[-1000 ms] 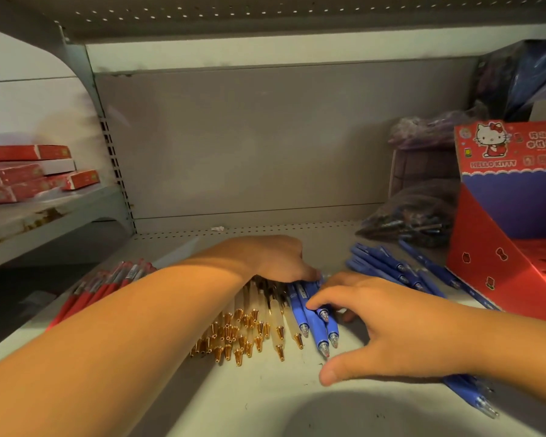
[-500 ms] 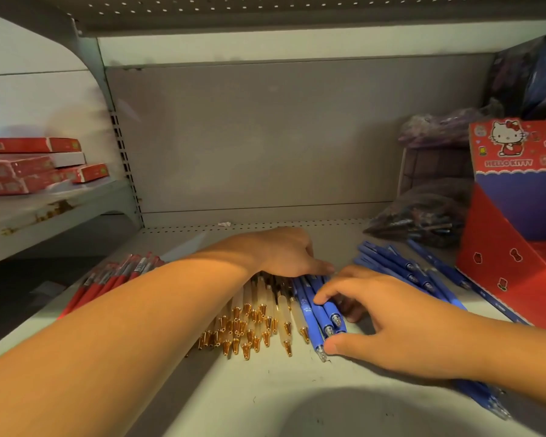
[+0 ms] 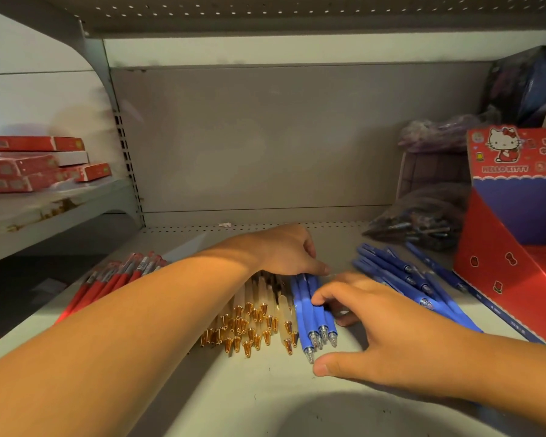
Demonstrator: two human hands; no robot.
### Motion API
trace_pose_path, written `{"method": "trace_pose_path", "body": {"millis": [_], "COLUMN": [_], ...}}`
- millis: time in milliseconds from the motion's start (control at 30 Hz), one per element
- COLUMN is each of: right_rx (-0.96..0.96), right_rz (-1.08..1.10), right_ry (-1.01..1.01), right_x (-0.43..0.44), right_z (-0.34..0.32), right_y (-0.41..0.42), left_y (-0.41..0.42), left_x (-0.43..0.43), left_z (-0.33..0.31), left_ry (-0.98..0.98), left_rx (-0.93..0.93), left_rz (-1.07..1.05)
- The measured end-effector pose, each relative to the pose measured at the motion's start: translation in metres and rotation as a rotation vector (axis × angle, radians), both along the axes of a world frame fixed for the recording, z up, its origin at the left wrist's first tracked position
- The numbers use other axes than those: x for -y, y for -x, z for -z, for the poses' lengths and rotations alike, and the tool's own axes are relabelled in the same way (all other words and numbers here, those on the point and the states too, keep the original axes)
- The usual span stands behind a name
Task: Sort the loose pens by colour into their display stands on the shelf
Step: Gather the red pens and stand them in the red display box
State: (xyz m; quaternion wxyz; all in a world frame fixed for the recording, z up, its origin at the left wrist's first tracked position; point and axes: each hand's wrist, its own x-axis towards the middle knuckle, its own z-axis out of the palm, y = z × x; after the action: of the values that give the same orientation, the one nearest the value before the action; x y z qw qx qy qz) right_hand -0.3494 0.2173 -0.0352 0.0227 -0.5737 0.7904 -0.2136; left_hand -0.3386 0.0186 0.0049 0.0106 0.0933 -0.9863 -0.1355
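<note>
Three blue pens [image 3: 308, 310] lie side by side mid-shelf, tips toward me, next to a pile of cream pens with gold tips [image 3: 254, 320]. My left hand [image 3: 292, 252] rests on the far ends of both groups, fingers bent down over them. My right hand [image 3: 382, 329] reaches in from the right. Its bent fingertips touch the blue pens' right side, and the thumb is spread apart near their tips. More blue pens [image 3: 401, 279] lie loose under and behind my right hand. Red pens [image 3: 114, 277] lie at the left. A red Hello Kitty display stand [image 3: 498, 266] stands at the right.
Dark plastic bags of pens [image 3: 423, 225] and a purple bag sit at the back right beside the stand. Red boxes [image 3: 29, 167] are stacked on the neighbouring shelf at the left. The shelf's back wall [image 3: 265, 146] and the shelf above close the space.
My right hand has slid left and its fingers have curled onto the blue pens. My left hand has stayed on the pens' far ends.
</note>
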Motion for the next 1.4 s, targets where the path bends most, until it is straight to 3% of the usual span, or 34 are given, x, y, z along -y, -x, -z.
{"method": "trace_pose_path", "body": {"millis": [200, 367, 467, 533, 733, 900, 1100, 1400], "right_rx": [0.031, 0.379, 0.253, 0.118, -0.114, -0.069, -0.016, -0.054], "right_rz": [0.006, -0.073, 0.054, 0.226, 0.431, 0.466, 0.48, 0.39], "right_ry": [-0.002, 0.05, 0.221, 0.195, -0.369, -0.457, -0.387, -0.307], "right_x": [0.0, -0.001, -0.001, -0.001, 0.022, 0.045, 0.049, 0.045], "right_z": [0.003, -0.005, -0.028, -0.044, -0.056, -0.038, -0.026, -0.03], "right_y": [0.0, 0.006, 0.033, 0.058, 0.104, 0.103, 0.102, 0.113], "left_y": [-0.008, -0.009, -0.011, -0.012, -0.012, -0.013, -0.012, -0.018], "left_x": [-0.005, -0.016, -0.017, -0.017, -0.019, -0.019, -0.017, -0.003], "left_z": [0.002, 0.003, 0.004, 0.004, 0.004, 0.005, 0.004, -0.017], "left_ry": [0.081, 0.066, 0.088, 0.136, 0.145, 0.184, 0.226, 0.087], "left_rx": [0.137, 0.17, 0.21, 0.207, 0.195, 0.179, 0.179, 0.126], "left_rz": [0.014, 0.145, 0.126, 0.087, 0.032, 0.045, 0.042, 0.055]}}
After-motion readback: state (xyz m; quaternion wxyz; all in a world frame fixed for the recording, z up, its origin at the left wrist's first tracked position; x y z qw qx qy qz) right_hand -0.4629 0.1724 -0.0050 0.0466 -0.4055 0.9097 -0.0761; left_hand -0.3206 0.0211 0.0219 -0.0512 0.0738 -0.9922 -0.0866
